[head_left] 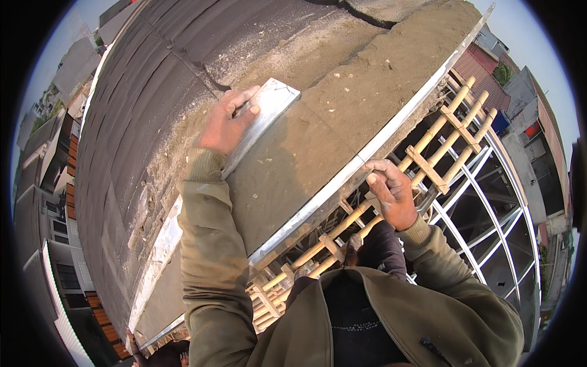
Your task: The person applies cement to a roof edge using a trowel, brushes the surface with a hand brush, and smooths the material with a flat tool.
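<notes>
My left hand (226,125) presses on a long flat metal straightedge (269,104) that lies against fresh brown-grey plaster (318,128) on a wall. The straightedge runs down under my sleeve toward the lower left. My right hand (391,192) grips the metal edge strip (379,147) at the plaster's right border, fingers curled over it. Both sleeves are olive green.
To the left is a dark corrugated wall surface (134,110). Below my right hand stands a bamboo scaffold (440,128) beside white metal window bars (483,202). Rooftops and houses lie far below on both sides. Another person's hand (131,342) shows at the bottom left.
</notes>
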{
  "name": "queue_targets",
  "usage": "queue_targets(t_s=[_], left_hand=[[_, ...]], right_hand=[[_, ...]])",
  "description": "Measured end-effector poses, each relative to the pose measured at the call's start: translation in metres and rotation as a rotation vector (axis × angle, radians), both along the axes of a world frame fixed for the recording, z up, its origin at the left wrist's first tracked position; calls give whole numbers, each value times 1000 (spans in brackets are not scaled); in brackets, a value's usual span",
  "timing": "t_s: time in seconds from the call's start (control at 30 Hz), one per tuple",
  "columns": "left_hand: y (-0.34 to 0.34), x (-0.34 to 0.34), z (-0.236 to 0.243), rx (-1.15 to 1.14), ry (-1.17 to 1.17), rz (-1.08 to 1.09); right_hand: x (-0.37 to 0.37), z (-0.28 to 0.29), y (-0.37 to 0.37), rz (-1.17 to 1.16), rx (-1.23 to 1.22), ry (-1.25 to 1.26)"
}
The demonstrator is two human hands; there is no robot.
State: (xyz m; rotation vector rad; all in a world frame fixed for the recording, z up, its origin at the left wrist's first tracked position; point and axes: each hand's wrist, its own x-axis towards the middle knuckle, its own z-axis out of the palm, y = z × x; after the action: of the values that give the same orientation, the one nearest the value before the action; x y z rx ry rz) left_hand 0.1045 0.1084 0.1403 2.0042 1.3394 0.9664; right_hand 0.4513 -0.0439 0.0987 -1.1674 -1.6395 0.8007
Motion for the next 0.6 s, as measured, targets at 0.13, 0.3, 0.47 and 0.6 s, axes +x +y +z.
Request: queue_targets(t_s=[0.13,0.3,0.47,0.6], left_hand=[[-11,-11,-1,-52,-28,41],[-50,0,-13,44,201,193],[-46,5,-38,135,226,240],[-40,8,-49,195,339,303]], right_hand=[[7,-12,10,48,-98,60],[3,-20,21,33,-77,136],[4,-35,29,59,-87,158],[1,-25,30,49,-35,140]])
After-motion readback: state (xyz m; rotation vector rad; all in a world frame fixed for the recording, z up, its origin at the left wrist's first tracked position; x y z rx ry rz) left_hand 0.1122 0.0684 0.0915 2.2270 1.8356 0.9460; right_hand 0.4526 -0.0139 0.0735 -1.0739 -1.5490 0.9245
